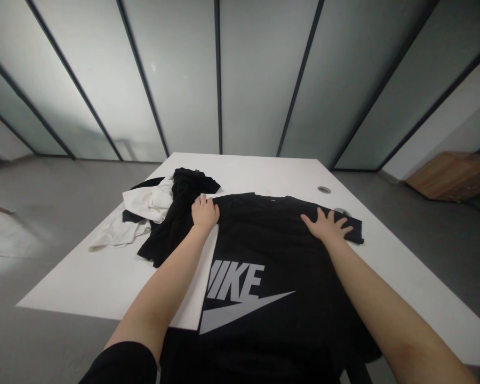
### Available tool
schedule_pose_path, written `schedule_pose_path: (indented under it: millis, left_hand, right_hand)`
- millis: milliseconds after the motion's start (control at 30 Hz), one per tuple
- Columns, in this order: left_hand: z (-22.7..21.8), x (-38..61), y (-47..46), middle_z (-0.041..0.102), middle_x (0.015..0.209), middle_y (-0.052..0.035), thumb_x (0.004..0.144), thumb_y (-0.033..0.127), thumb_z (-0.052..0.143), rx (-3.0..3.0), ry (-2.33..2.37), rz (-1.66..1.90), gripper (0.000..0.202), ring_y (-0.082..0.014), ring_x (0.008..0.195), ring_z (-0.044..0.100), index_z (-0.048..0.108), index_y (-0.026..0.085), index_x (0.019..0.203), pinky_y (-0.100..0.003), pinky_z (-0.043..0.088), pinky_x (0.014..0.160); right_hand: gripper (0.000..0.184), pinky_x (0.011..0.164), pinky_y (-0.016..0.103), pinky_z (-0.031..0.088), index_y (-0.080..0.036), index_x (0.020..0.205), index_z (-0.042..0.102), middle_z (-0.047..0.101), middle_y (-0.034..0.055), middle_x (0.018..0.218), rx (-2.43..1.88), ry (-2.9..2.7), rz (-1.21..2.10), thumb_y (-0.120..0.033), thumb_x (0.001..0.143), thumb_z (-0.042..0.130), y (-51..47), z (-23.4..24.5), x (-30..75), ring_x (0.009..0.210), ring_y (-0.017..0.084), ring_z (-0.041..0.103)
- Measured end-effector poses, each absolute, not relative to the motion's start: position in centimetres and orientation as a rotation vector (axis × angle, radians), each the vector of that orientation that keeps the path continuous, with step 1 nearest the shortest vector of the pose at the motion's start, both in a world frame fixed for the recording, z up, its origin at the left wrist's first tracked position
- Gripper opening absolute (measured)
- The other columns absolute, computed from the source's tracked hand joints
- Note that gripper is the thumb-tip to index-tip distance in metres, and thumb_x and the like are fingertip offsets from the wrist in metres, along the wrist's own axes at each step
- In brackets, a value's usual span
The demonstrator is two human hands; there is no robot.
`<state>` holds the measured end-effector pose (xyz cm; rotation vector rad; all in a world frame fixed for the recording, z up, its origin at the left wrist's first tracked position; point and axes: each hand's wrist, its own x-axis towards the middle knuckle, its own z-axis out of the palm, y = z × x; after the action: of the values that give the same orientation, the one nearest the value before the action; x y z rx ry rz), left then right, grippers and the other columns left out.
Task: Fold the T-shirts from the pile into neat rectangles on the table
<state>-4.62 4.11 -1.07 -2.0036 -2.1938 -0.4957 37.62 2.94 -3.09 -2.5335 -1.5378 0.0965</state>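
A black T-shirt (272, 240) with a grey NIKE print lies spread on the white table, its collar towards the far side and its lower part hanging over the near edge. At its left edge the print is cut off, as if that side is folded under. My left hand (205, 212) rests at the shirt's upper left edge, fingers lying forward and slightly bent. Spread wide, my right hand (330, 225) lies flat on the shirt near the right sleeve (356, 230). The left sleeve is not visible.
A loose heap of clothes lies left of the shirt, with a black garment (184, 208) and white garments (154, 200). Round cable holes, including a grommet (324, 189), sit in the white table (264, 173). Frosted glass panels (264, 80) stand behind it.
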Motion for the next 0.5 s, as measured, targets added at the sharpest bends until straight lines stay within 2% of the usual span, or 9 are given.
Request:
schedule_pose_path:
  millis: [133,200,267,400,500]
  left_hand:
    - [-0.5,-2.7,3.2,0.068,0.146,-0.0131,0.109,0.042,0.038,-2.340,-1.969,-0.573,0.046,-0.0313,0.137,0.058,0.070,0.022,0.136,-0.045,0.042,0.117]
    - [-1.0,-1.9,2.9,0.066,0.149,-0.0124,0.110,0.048,0.039,-2.448,-1.925,-0.539,0.049,-0.0311,0.138,0.057,0.069,0.022,0.140,-0.045,0.041,0.119]
    - [-1.7,-1.4,2.8,0.058,0.160,-0.0124,0.109,0.056,0.039,-2.473,-1.962,-0.452,0.056,-0.0345,0.147,0.051,0.063,0.025,0.149,-0.052,0.037,0.124]
    - [-2.5,-1.7,3.1,0.035,0.176,-0.0140,0.105,0.069,0.037,-2.430,-2.130,-0.239,0.070,-0.0471,0.161,0.028,0.049,0.032,0.164,-0.077,0.022,0.124]
    - [-2.1,-2.2,3.7,0.026,0.179,-0.0175,0.100,0.079,0.037,-2.412,-2.225,-0.147,0.082,-0.0538,0.162,0.020,0.042,0.032,0.168,-0.085,0.017,0.119]
  right_hand:
    - [0.076,0.117,0.067,0.033,-0.016,0.156,0.057,0.047,0.0257,0.162,-2.393,-1.683,-0.145,-0.067,0.105,0.034,2.1,-2.9,36.6,0.146,0.050,0.042]
    - [0.067,0.113,0.058,0.041,-0.015,0.147,0.065,0.057,0.0248,0.150,-2.329,-1.798,-0.187,-0.058,0.108,0.033,1.8,-2.7,36.0,0.136,0.044,0.051]
    - [0.065,0.111,0.054,0.043,-0.015,0.146,0.066,0.060,0.0228,0.149,-2.305,-1.897,-0.178,-0.056,0.108,0.032,1.7,-2.8,35.6,0.133,0.042,0.054]
    - [0.074,0.119,0.052,0.038,-0.014,0.162,0.051,0.046,0.0205,0.168,-2.333,-2.036,-0.080,-0.061,0.107,0.033,2.1,-3.3,35.3,0.146,0.043,0.047]
    - [0.084,0.126,0.054,0.029,-0.013,0.169,0.038,0.032,0.0208,0.176,-2.340,-2.120,0.022,-0.067,0.106,0.032,2.8,-3.7,35.5,0.156,0.044,0.036]
